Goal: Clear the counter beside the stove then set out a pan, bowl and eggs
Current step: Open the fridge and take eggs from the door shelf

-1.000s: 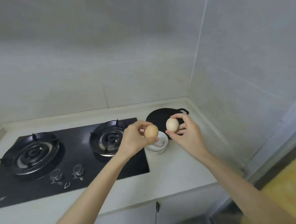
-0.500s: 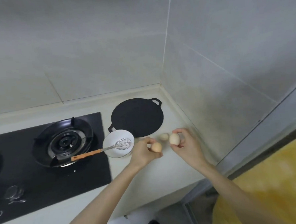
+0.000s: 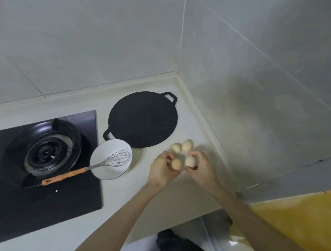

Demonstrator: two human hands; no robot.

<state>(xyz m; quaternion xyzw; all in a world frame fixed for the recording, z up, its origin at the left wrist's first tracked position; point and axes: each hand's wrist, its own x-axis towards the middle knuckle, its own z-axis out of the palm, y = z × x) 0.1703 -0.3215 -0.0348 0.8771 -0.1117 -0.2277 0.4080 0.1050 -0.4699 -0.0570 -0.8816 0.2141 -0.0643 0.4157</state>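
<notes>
A flat black pan with two loop handles lies on the counter right of the stove. In front of it stands a white bowl with a wire whisk resting in it, orange handle pointing left. Two pale eggs lie side by side on the counter, one egg left of the other egg. Just in front of them, my left hand pinches a brown egg and my right hand pinches a lighter egg, both low at the counter surface.
The black gas stove with a burner fills the left. Tiled walls meet in the corner behind the pan, and the right wall runs close beside the eggs. The counter's front edge lies below my forearms, with an orange surface at lower right.
Both hands carried their eggs from above the bowl rightward and down to the counter beside the pan, close to two eggs lying there. The view swung right.
</notes>
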